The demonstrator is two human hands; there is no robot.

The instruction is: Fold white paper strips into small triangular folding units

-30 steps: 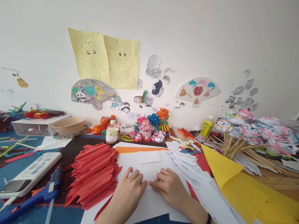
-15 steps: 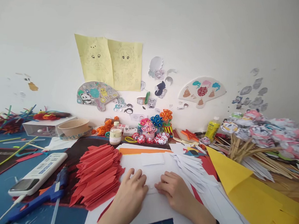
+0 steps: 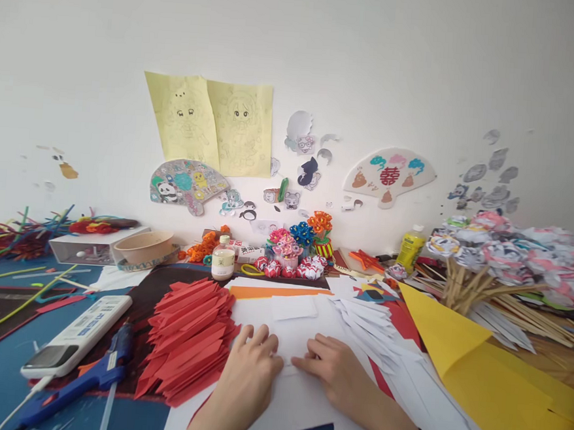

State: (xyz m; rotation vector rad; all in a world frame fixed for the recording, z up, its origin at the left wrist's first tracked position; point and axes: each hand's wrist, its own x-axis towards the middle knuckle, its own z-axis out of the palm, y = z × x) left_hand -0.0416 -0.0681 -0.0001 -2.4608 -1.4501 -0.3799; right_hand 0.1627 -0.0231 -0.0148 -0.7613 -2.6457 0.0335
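Note:
My left hand (image 3: pixel 250 375) and my right hand (image 3: pixel 335 374) face each other over the white sheets (image 3: pixel 298 406) at the middle of the table. Between them lies a small piece of white paper (image 3: pixel 287 368), hard to tell from the white below it. My left fingers are curled, with the thumb side at the paper's left. The right hand's fingers are bent, and its index finger and thumb press the paper's right side. Just beyond them sits a folded white paper rectangle (image 3: pixel 294 308). Red folded paper strips (image 3: pixel 187 342) are piled left of my left hand.
White paper strips (image 3: pixel 368 322) fan out to the right, beside yellow sheets (image 3: pixel 495 393). At left lie a blue glue gun (image 3: pixel 101 375) and a white power strip (image 3: pixel 79 335). A small bottle (image 3: pixel 223 260) and paper flowers (image 3: pixel 285 244) stand along the back.
My right index finger has stretched slightly left, closer to my left hand. The left hand stays nearly in place over the paper. The view has shifted a little.

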